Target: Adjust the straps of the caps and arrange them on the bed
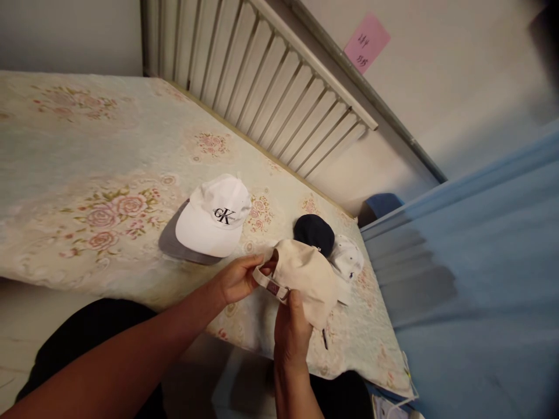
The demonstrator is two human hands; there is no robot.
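I hold a cream baseball cap [305, 273] over the edge of a floral mattress [96, 174]. My left hand [238, 278] pinches the back strap of the cream cap from the left. My right hand [292, 331] grips the same strap near its buckle from below. A white cap with black letters [216, 215] lies on the mattress to the left, on top of a grey cap [172, 244]. Behind the cream cap lie a dark navy cap [313, 231] and a white dotted cap [349, 256].
A slatted white bed rail [271, 75] runs along the wall behind the mattress. A pink note [367, 42] is stuck to the wall. Blue cloth [480, 279] hangs at the right. My dark trousers [91, 331] show below.
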